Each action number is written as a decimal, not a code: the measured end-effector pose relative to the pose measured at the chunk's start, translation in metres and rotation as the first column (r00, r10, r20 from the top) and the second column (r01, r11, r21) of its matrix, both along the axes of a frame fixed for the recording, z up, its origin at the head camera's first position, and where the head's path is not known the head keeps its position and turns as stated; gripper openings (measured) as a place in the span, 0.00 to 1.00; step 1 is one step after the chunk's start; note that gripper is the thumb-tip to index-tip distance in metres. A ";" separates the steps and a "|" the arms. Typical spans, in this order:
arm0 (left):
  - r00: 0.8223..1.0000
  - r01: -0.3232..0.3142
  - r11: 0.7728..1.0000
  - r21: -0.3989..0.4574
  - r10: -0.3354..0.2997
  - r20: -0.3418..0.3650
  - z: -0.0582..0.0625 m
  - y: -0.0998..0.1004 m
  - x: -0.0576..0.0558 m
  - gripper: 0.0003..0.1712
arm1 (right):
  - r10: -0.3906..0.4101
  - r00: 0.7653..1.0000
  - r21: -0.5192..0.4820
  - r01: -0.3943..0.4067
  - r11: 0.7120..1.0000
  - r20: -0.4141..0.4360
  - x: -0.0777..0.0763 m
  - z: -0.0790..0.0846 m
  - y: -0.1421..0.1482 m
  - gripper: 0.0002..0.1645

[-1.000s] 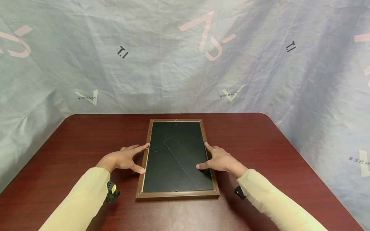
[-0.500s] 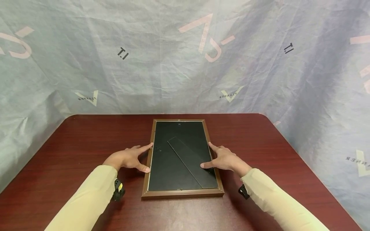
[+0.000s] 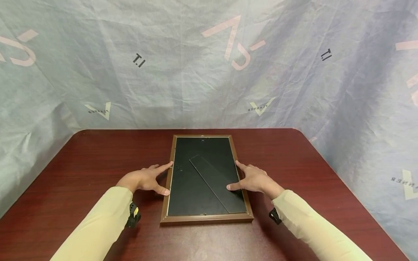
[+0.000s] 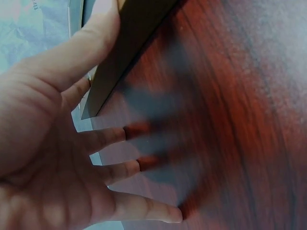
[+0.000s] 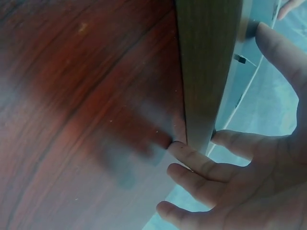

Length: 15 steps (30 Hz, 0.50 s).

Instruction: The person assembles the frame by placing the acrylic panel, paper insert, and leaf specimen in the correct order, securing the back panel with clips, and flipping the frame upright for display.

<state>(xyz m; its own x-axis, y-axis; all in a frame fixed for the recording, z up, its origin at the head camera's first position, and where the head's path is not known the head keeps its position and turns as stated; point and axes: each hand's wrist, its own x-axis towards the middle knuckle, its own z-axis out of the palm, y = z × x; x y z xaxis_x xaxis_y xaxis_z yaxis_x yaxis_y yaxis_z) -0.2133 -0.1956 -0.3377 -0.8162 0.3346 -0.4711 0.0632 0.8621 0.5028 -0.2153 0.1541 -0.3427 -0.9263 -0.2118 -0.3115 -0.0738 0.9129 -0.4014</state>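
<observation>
A picture frame point(image 3: 209, 219) lies face down on the table in the head view, its black backing point(image 3: 189, 185) upward. A flat easel leg point(image 3: 212, 177) lies slantwise against that backing. My left hand point(image 3: 145, 179) touches the frame's left edge with thumb and index finger spread. In the left wrist view the other fingers point(image 4: 122, 172) extend down to the tabletop. At the opposite side, my right hand point(image 3: 256, 180) rests its thumb on the backing and its index finger on the right edge. The right wrist view shows its remaining fingers point(image 5: 196, 184) extended beside the frame's wooden side point(image 5: 206, 72).
The dark red wood-grain table point(image 3: 114, 145) has rounded far corners. A pale printed cloth point(image 3: 183, 72) hangs behind it and along both sides. Black straps point(image 3: 133, 215) show at both wrists, below light yellow sleeves point(image 3: 94, 224).
From one second to half a second ago, the picture frame and both hands shifted slightly right, with a slight change of camera view. Since then nothing has visibly moved.
</observation>
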 end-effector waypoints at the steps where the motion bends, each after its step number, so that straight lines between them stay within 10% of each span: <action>1: 1.000 0.007 1.000 -0.008 -0.007 -0.004 0.000 0.000 0.000 0.62 | 0.001 1.000 0.005 -0.001 1.000 -0.003 0.000 0.000 0.000 0.65; 15: 0.998 0.065 0.996 -0.058 -0.066 -0.017 0.000 -0.003 -0.002 0.61 | 0.002 1.000 -0.008 -0.002 1.000 0.005 0.000 -0.001 0.000 0.64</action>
<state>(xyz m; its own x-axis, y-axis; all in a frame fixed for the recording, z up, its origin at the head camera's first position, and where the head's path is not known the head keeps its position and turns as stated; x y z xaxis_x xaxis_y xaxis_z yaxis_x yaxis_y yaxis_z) -0.2154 -0.1983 -0.3377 -0.8023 0.3607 -0.4756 0.1298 0.8831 0.4508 -0.2154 0.1545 -0.3433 -0.9243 -0.2163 -0.3146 -0.0737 0.9096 -0.4089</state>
